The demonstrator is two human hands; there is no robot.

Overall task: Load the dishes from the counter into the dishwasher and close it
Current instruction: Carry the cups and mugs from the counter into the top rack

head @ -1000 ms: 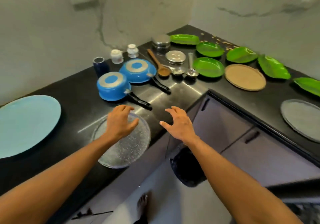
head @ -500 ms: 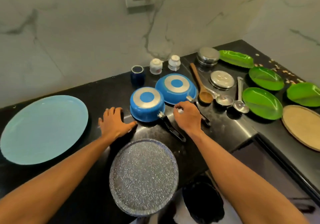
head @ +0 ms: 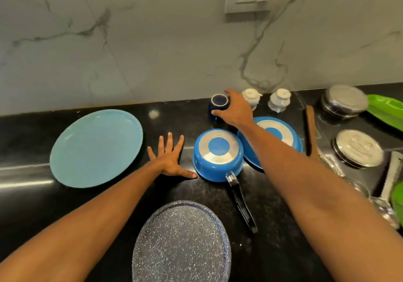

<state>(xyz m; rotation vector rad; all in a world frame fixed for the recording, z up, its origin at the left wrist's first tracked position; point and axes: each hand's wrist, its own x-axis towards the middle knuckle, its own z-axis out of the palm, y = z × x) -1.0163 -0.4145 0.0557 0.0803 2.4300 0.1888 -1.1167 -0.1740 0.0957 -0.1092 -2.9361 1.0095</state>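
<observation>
- The right hand (head: 236, 110) grips a small dark blue cup (head: 218, 103). The cup stands upright on the black stone counter (head: 189, 118), just behind the upturned blue saucepan with a black handle (head: 218, 155). The thumb presses the cup's near side and the forefinger arches over its far rim. The other fingers are hidden.
- The left hand (head: 169, 159) lies flat on the counter left of the saucepan, fingers straight and spread, thumb tip at the pan's rim.
- Half a second ago the right hand was at a pan handle right of the saucepan. It has since reached back to the cup, while the left hand stayed put.
- An upturned blue frying pan (head: 283, 137) sits right of the saucepan, under the right forearm.
- Two small white lidded pots (head: 280, 99) stand behind and right of the saucepan, one close against the gripping hand.
- A pale blue round plate (head: 96, 148) lies left of the saucepan, and a grey speckled plate (head: 181, 244) lies in front of it.
</observation>
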